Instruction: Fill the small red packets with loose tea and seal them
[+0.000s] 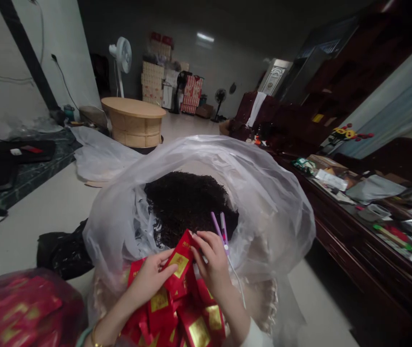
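My left hand [156, 275] grips the lower left side of a red packet [180, 259] with a gold square on it, thumb on its front. At the packet's top right edge, the fingers of my right hand [211, 256] are closed on it. Below both hands lies a pile of similar red and gold packets [198, 330]. Just beyond is a large clear plastic bag [263, 193], its mouth wide around a heap of dark, loose, leaf-like strands [187, 197]. A purple tong-shaped tool [223, 233] with a white cord rests at the heap's near right edge, beside my right hand.
A clear bag of red packets [28, 308] sits at the lower left, near a black plastic bag [64, 250]. A round wooden table [133, 120] stands beyond. Along the right runs a dark wooden cabinet [336, 231] with cluttered items on top. Fans and stacked boxes stand at the back.
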